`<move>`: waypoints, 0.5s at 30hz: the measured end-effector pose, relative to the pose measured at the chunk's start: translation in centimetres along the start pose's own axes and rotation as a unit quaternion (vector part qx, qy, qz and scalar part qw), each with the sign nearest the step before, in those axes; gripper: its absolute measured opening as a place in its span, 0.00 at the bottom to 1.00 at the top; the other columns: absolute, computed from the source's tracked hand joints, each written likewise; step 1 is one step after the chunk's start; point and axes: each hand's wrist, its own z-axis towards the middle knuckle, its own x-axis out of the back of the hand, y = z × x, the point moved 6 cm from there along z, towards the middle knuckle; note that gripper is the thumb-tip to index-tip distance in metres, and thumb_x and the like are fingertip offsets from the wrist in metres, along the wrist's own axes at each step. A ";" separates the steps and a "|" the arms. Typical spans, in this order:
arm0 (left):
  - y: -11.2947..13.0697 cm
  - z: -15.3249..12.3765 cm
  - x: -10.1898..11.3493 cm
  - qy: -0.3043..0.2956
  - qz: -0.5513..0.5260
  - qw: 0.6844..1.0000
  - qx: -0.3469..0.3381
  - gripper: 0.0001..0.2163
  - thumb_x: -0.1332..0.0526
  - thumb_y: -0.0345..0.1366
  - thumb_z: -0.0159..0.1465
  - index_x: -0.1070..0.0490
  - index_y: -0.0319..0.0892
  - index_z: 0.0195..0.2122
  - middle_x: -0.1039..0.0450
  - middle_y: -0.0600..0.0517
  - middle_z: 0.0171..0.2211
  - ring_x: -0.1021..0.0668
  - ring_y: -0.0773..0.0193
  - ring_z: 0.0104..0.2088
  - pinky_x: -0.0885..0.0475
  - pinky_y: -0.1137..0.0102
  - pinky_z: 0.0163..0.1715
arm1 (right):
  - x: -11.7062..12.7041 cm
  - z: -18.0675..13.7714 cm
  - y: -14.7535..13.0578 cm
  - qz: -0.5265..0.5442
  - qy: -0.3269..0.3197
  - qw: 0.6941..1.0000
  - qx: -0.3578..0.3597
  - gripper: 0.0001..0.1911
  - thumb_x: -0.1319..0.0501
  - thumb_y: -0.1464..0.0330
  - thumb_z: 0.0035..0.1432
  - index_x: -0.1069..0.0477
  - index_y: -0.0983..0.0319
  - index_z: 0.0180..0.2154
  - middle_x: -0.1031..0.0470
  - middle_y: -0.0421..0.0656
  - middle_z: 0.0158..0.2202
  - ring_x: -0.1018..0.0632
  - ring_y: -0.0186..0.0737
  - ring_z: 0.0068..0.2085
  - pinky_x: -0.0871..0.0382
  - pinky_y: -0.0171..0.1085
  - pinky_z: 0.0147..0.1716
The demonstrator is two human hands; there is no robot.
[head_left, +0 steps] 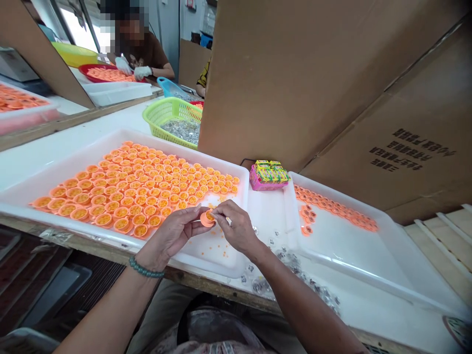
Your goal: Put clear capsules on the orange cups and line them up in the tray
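Between the thumb and fingers of my left hand point(179, 228) is a small orange plastic cup point(207, 221), tilted a little above the near right corner of a white tray point(228, 265). My right hand point(236, 228) has its thumb and forefinger pinched at the cup's rim; whatever lies between the fingertips is too small to make out. Rows of similar orange cups point(127, 191) with yellowish bits inside fill much of this tray. Tiny orange pieces point(217, 246) are scattered on its bare floor below my hands.
Small clear parts point(295, 265) lie heaped beside my right forearm. A second white tray point(342, 246) holds orange pieces with dark centres. Behind stand a pink basket point(269, 186) of small boxes, a green basket point(155, 118) and a cardboard wall point(280, 73). Across, a gloved person works at a red basin point(83, 69).
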 end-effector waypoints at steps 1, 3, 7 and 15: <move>-0.1 0.0 0.0 0.005 0.008 1.000 0.005 0.07 0.37 0.31 0.57 0.24 0.35 0.36 0.25 0.44 0.41 0.24 0.60 0.41 0.27 0.64 0.45 | 0.0 0.0 0.0 0.004 -0.001 1.000 -0.003 0.06 0.46 0.73 0.60 0.30 0.62 0.36 0.30 0.43 0.36 0.28 0.34 0.39 0.33 0.34 0.40; -0.3 0.1 0.1 0.019 0.027 0.999 0.013 0.08 0.35 0.30 0.55 0.25 0.36 0.37 0.25 0.45 0.40 0.24 0.61 0.39 0.26 0.66 0.43 | 0.2 -0.1 0.1 0.010 0.003 1.000 -0.012 0.06 0.46 0.73 0.60 0.31 0.62 0.35 0.30 0.43 0.35 0.28 0.34 0.38 0.33 0.34 0.39; -0.3 0.1 0.3 0.057 0.047 0.997 0.019 0.10 0.33 0.29 0.52 0.25 0.37 0.37 0.24 0.47 0.36 0.22 0.62 0.36 0.25 0.70 0.40 | 2.2 -0.5 0.9 -0.030 0.055 0.997 -0.048 0.06 0.46 0.72 0.60 0.30 0.62 0.35 0.30 0.44 0.34 0.28 0.36 0.37 0.33 0.34 0.37; 0.0 0.1 0.6 0.122 0.087 0.988 0.030 0.10 0.36 0.24 0.51 0.25 0.37 0.36 0.25 0.46 0.39 0.23 0.63 0.38 0.25 0.72 0.40 | 3.5 -4.7 2.0 -0.115 0.029 0.991 -0.067 0.11 0.47 0.69 0.62 0.26 0.62 0.38 0.24 0.46 0.37 0.25 0.38 0.41 0.32 0.35 0.42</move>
